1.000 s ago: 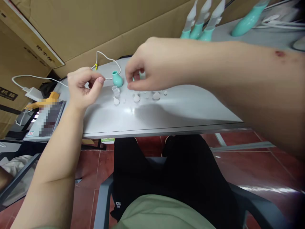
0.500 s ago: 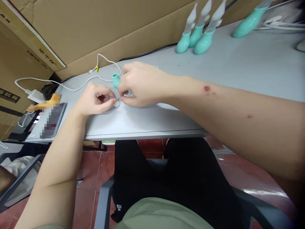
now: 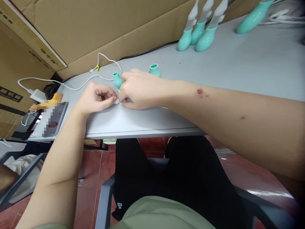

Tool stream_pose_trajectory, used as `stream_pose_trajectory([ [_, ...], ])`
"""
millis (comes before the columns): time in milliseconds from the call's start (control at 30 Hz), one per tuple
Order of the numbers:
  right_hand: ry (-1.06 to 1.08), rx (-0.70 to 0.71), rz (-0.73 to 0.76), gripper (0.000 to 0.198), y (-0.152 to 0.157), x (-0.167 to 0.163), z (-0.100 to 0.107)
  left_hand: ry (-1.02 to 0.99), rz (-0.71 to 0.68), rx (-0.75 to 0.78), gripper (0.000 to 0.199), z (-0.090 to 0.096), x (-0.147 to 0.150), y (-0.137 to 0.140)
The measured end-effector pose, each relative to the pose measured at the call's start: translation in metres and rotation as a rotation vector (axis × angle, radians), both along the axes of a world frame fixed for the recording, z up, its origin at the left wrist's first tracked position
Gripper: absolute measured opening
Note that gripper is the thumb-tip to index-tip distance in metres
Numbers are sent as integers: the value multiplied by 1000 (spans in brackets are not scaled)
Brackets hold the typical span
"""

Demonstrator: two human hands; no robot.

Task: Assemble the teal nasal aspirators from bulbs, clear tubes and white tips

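Between thumb and forefinger, my left hand (image 3: pixel 101 98) pinches a small clear plastic piece (image 3: pixel 116 101) just above the table. My right hand (image 3: pixel 138 89) comes in from the right, its forefinger and thumb bent close together beside that piece. What those right fingertips hold, if anything, is too small to make out. Behind the hands stands an open-necked teal rubber bulb (image 3: pixel 117 80). A second teal bulb (image 3: pixel 154 70) shows past my right wrist, and the rim of another (image 3: pixel 136 68) peeks over my knuckles.
Three teal bulb aspirators with white tips (image 3: pixel 205 39) stand at the back right, with another teal bulb (image 3: pixel 254 19) farther right. A white cable (image 3: pixel 78 87) curls across the left. A tablet (image 3: pixel 58 119) lies at the left edge. Cardboard (image 3: pixel 95 28) walls the back.
My right hand has shifted slightly and its thumb and forefinger sit lower by the clear piece. More of the teal bulbs behind it shows. The view has moved a little.
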State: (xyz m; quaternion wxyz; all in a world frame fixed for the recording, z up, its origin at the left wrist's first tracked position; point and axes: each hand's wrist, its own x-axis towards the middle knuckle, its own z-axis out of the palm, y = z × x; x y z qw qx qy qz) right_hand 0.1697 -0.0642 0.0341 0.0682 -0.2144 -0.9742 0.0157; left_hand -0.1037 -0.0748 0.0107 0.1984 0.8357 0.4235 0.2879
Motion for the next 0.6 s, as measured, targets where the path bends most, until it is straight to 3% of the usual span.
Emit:
stream_pose_trajectory([
  [267, -25, 10, -26, 32, 0, -5, -3, -212, 65, -187, 33, -5, -2, 2],
  [500, 421, -136, -79, 24, 14, -1, -14, -596, 133, -352, 51, -9, -6, 10],
  [600, 662, -270, -73, 22, 24, 1, -18, -673, 149, -406, 59, -12, -7, 13],
])
